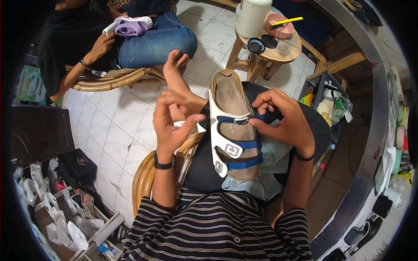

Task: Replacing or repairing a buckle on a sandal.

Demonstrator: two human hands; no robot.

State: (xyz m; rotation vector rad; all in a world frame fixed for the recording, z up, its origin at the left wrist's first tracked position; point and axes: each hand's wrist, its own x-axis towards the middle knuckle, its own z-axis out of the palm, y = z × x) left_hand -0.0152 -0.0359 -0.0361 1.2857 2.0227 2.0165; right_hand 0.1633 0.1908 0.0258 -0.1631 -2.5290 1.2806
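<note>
On our lap (202,169) lies a white and blue sandal (234,103), over a blue-grey cloth (247,189). Our left hand (169,126) is beside it, half open, thumb and fingers apart, with nothing in it. Our right hand (285,118) is almost closed and pinches the end of a dark blue strap (228,119), just by a small shiny buckle (243,121).

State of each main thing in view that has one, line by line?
Sandal, insole facing up
Far blue strap, threaded through buckle
Right hand, pinching that strap's end
Left hand, raised, open, empty
White canister, upright on stool
Pink bowl, upright, yellow stick across it
Purple footwear, held by another person
</note>
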